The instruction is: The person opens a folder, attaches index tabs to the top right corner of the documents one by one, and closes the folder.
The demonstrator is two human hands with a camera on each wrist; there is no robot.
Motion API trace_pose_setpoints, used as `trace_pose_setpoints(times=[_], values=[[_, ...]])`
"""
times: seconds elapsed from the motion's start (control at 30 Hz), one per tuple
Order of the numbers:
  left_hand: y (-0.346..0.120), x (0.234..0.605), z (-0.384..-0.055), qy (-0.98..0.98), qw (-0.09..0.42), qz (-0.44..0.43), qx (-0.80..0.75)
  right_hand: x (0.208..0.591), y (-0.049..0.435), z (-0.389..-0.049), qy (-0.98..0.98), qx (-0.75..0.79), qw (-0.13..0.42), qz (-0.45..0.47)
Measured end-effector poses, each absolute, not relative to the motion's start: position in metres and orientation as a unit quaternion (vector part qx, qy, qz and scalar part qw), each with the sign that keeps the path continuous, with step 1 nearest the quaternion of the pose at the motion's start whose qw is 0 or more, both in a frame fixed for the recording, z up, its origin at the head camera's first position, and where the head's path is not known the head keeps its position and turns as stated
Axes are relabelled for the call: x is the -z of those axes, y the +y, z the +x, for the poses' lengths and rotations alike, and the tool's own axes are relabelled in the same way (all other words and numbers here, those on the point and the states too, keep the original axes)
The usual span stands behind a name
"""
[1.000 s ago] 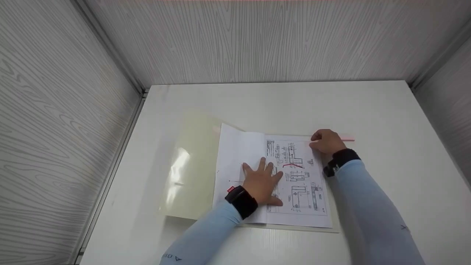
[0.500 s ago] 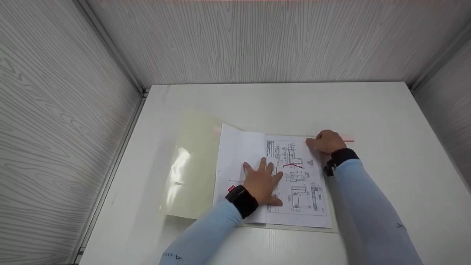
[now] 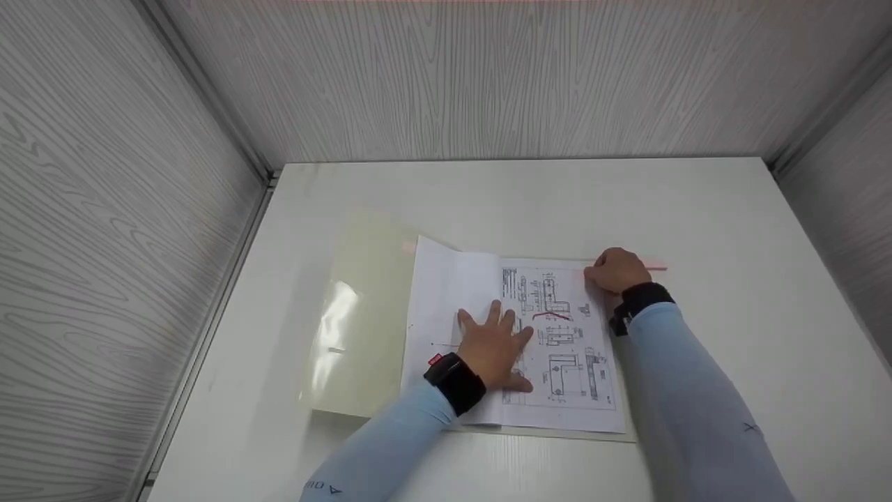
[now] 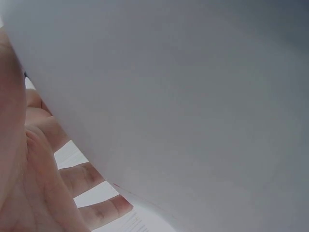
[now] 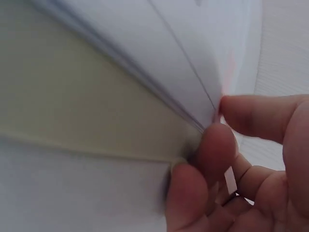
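Observation:
A printed sheet with technical drawings (image 3: 582, 369) and a red pen mark lies on an opened pale-yellow folder (image 3: 362, 335). To its left a blank white page (image 3: 435, 293) is folded back. My left hand (image 3: 491, 352) presses flat with spread fingers across the fold; in the left wrist view a curved white sheet hides part of it. My right hand (image 3: 619, 270) pinches the top right corner of the sheets between thumb and fingertips. In the right wrist view the sheet edges (image 5: 159, 92) run into that pinch, above the folder's back cover (image 5: 96, 106).
A flat pink strip (image 3: 655, 265) sticks out to the right from behind my right hand. White table (image 3: 523, 202) surrounds the folder, with wood-grain panels at the back (image 3: 453, 84), left (image 3: 104, 209) and right.
My right thumb and fingers shift slightly at the sheet corner, and the fingers now look more drawn together. My left hand stays spread in the same place on the pages.

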State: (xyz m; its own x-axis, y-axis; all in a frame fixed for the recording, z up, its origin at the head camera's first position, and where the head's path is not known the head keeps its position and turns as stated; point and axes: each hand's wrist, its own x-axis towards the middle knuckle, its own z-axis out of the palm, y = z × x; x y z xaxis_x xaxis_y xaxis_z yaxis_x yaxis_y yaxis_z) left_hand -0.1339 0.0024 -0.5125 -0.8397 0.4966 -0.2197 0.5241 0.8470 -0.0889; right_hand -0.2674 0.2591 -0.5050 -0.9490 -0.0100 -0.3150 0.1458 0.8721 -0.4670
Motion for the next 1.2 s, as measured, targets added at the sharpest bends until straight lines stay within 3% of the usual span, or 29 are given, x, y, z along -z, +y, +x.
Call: trace_pose_setpoints(times=[0.37,0.9,1.2], values=[[0.000,0.513,-0.133,0.956,0.099,0.266,0.075,0.503,0.247,-0.263,0.947,0.242,0.190,0.087],[0.001,0.514,-0.135,0.956,0.098,0.268,0.074,0.508,0.247,-0.266,0.962,0.211,0.163,0.068],[0.002,0.513,-0.132,0.956,0.093,0.266,0.081,0.509,0.255,-0.265,0.949,0.237,0.200,0.056]])
